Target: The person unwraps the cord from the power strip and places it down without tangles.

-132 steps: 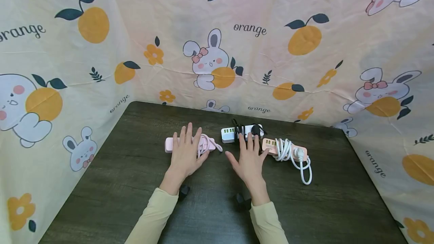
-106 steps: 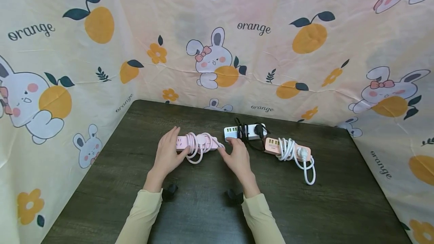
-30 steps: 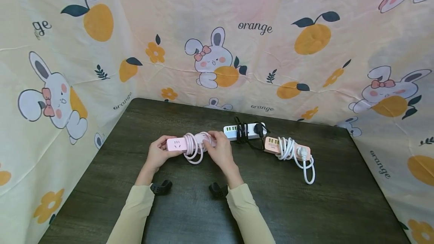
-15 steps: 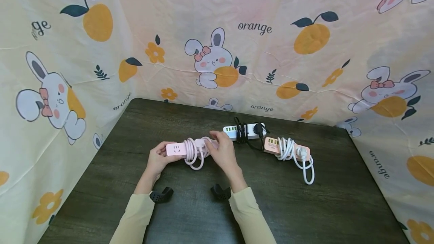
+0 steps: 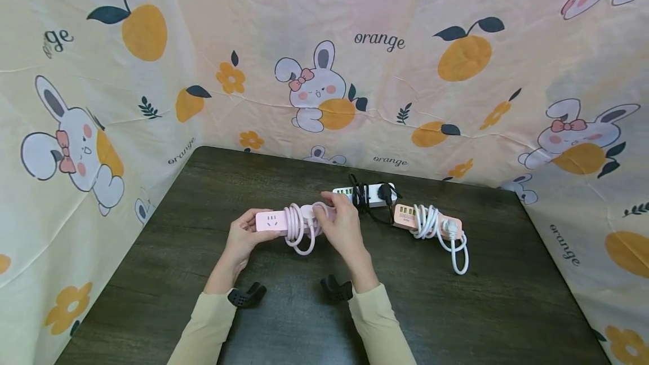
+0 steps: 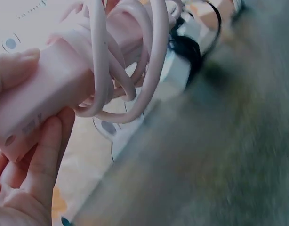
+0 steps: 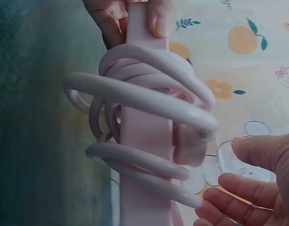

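A pink power strip (image 5: 269,221) is held above the table, its pink cord (image 5: 293,225) wound loosely around it. My left hand (image 5: 240,241) grips the socket end; in the left wrist view the thumb lies on one face and fingers curl beneath the strip (image 6: 45,87). At the other end, my right hand (image 5: 345,232) is beside the cord loops. The right wrist view shows that hand (image 7: 257,183) with thumb and fingers spread apart, a fingertip at or very near a loop of the cord (image 7: 149,106). Whether it touches is unclear.
Behind the right hand lies a white power strip (image 5: 374,198) wrapped in black cord. To its right is a peach power strip (image 5: 404,216) with white cord (image 5: 426,222). They lie on a dark wooden table (image 5: 481,297), backed by a printed curtain (image 5: 243,27).
Earlier both hands hovered flat; the left has since gripped and raised the pink strip. Over the last second the strip and both hands shifted slightly right, and the right hand's fingers loosened from the cord.
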Demonstrator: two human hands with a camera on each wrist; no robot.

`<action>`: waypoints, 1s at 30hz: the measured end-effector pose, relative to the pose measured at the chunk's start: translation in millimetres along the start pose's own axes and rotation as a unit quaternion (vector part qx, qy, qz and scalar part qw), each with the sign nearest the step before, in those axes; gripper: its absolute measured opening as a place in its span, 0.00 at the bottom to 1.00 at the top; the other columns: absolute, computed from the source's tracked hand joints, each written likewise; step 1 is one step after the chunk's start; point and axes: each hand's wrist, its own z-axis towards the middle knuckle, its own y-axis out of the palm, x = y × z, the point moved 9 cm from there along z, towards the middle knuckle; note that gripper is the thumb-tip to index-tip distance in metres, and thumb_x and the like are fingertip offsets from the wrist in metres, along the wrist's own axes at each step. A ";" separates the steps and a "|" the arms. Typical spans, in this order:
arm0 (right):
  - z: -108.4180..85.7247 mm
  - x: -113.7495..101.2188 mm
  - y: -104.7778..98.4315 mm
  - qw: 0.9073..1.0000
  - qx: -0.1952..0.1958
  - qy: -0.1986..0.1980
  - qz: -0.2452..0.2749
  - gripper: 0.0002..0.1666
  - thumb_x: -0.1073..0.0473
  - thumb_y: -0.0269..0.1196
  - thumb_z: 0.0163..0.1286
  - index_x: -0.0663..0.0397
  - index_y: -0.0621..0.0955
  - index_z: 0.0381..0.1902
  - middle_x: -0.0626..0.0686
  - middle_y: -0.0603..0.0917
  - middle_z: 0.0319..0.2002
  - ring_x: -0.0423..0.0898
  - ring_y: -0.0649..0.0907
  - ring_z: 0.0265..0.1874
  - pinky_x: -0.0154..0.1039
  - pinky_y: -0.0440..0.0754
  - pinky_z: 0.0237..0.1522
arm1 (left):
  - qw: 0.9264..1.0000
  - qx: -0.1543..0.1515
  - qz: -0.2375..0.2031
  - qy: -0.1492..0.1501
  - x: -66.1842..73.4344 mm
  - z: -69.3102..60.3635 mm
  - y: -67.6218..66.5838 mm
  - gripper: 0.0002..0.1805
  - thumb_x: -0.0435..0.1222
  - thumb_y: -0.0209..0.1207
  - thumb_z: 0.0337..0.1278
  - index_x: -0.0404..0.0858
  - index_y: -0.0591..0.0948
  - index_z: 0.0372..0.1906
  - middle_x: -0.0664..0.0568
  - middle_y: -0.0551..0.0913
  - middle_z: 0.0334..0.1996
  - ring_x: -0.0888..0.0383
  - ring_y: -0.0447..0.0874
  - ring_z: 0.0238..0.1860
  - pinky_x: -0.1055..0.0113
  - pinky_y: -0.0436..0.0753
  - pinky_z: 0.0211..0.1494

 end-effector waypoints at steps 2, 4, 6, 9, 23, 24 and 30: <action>0.9 -2.3 -5.2 1.000 0.002 -0.003 -0.003 0.18 0.63 0.65 0.58 0.66 0.80 0.46 0.61 0.81 0.40 0.54 0.80 0.39 0.47 0.79 0.41 | 1.000 -0.006 -0.007 -0.003 3.9 0.9 6.2 0.25 0.16 0.65 0.35 0.27 0.76 0.46 0.58 0.83 0.34 0.63 0.81 0.35 0.71 0.81 0.36; 2.0 -5.0 -11.4 1.000 0.006 -0.005 -0.004 0.18 0.63 0.65 0.58 0.66 0.80 0.46 0.60 0.81 0.41 0.54 0.80 0.40 0.47 0.79 0.41 | 1.000 -0.009 -0.010 -0.005 8.2 2.3 12.0 0.25 0.16 0.65 0.34 0.29 0.77 0.45 0.57 0.83 0.34 0.62 0.80 0.35 0.71 0.81 0.36; 3.0 -7.9 -17.7 1.000 0.010 -0.006 -0.004 0.19 0.63 0.66 0.58 0.66 0.79 0.47 0.60 0.81 0.41 0.54 0.80 0.41 0.47 0.79 0.42 | 1.000 -0.015 -0.013 -0.007 12.0 4.1 17.8 0.25 0.16 0.65 0.34 0.30 0.77 0.46 0.57 0.83 0.35 0.62 0.80 0.35 0.71 0.81 0.37; 4.6 -12.1 -28.5 1.000 0.016 -0.009 -0.004 0.20 0.62 0.66 0.59 0.66 0.79 0.48 0.61 0.80 0.42 0.55 0.80 0.42 0.48 0.79 0.43 | 1.000 -0.024 -0.014 -0.004 18.0 6.4 26.1 0.26 0.16 0.66 0.34 0.28 0.76 0.48 0.57 0.83 0.35 0.62 0.80 0.35 0.71 0.81 0.37; 4.5 -16.7 -69.8 0.999 0.043 -0.022 -0.016 0.21 0.63 0.67 0.58 0.66 0.78 0.50 0.60 0.79 0.44 0.55 0.79 0.45 0.48 0.79 0.47 | 0.997 -0.055 -0.045 0.012 30.0 13.4 58.7 0.25 0.16 0.65 0.35 0.34 0.78 0.45 0.56 0.82 0.36 0.61 0.79 0.36 0.71 0.80 0.39; 4.1 -16.0 -72.5 0.999 0.044 -0.021 -0.019 0.22 0.63 0.67 0.58 0.65 0.79 0.50 0.60 0.80 0.44 0.54 0.79 0.45 0.48 0.79 0.47 | 0.997 -0.056 -0.046 0.013 30.1 14.0 60.9 0.25 0.16 0.65 0.35 0.34 0.78 0.44 0.56 0.82 0.36 0.61 0.79 0.36 0.71 0.80 0.39; 0.7 -11.7 -88.4 0.998 0.058 -0.019 -0.034 0.22 0.63 0.68 0.57 0.64 0.79 0.49 0.60 0.80 0.44 0.54 0.79 0.45 0.49 0.78 0.46 | 0.996 -0.066 -0.055 0.020 31.0 16.6 74.5 0.26 0.15 0.64 0.34 0.29 0.77 0.46 0.56 0.82 0.36 0.61 0.79 0.36 0.71 0.81 0.38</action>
